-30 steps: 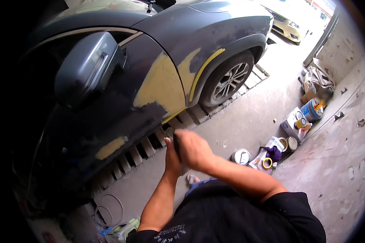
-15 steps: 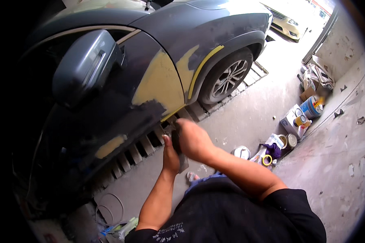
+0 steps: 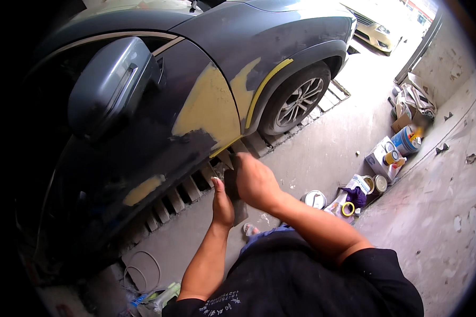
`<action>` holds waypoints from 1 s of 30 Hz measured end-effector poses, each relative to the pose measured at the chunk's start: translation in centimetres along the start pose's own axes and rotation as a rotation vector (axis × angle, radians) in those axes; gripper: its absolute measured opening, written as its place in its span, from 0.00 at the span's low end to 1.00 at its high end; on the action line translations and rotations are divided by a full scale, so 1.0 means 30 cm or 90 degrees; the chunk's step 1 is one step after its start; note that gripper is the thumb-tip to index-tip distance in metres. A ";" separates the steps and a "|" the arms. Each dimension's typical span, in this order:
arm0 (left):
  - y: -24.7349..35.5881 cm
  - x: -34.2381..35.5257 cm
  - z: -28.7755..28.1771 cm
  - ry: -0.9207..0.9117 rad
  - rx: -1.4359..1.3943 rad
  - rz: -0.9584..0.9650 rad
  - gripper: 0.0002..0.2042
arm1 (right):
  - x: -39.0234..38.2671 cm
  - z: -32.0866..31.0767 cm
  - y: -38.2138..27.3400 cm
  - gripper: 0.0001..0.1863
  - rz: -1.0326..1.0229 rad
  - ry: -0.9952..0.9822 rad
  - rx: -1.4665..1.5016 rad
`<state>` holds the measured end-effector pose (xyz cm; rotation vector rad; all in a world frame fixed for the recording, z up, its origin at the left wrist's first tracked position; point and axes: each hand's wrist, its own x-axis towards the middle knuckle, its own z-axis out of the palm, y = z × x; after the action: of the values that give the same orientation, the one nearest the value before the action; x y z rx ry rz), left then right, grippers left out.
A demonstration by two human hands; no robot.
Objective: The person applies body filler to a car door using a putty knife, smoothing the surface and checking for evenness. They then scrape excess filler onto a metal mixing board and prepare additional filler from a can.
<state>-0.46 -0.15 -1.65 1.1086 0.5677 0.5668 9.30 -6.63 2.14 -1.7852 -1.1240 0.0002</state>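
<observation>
A dark grey car fills the left and top, with yellow filler patches on its door (image 3: 206, 108) and along the wheel arch. My left hand (image 3: 222, 203) is raised below the door's bottom edge, fingers against a dark flat board (image 3: 239, 210) that stands upright between both hands. My right hand (image 3: 256, 182) is closed over the board's top and on a scraper whose pale blade (image 3: 225, 158) points at the sill just under the filler. Much of the tool is hidden by my right hand.
A folded side mirror (image 3: 108, 84) juts out at the left, the front wheel (image 3: 296, 100) is beyond. A floor grating (image 3: 188, 193) runs under the car. Paint tins (image 3: 315, 199), a yellow tape roll (image 3: 348, 208), cans and boxes (image 3: 394, 150) line the right wall. Hose coils (image 3: 140, 269) lie lower left.
Both hands have risen together and moved closer to the door's bottom edge, carrying the board and scraper. The car and floor items have not moved.
</observation>
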 end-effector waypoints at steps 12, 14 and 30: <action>-0.001 0.033 -0.073 -0.112 -0.230 -0.089 0.37 | -0.149 0.039 -0.043 0.15 -0.097 -0.077 0.018; 0.016 0.017 -0.047 -0.082 -0.149 -0.081 0.37 | -0.142 0.036 -0.041 0.15 -0.084 -0.033 0.027; 0.006 0.016 -0.043 -0.022 -0.176 -0.134 0.31 | -0.168 0.032 -0.065 0.16 -0.053 -0.086 0.014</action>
<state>-1.02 1.08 -1.99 0.7845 0.5491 0.4270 4.64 -9.20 0.77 -1.7380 -1.2902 0.0846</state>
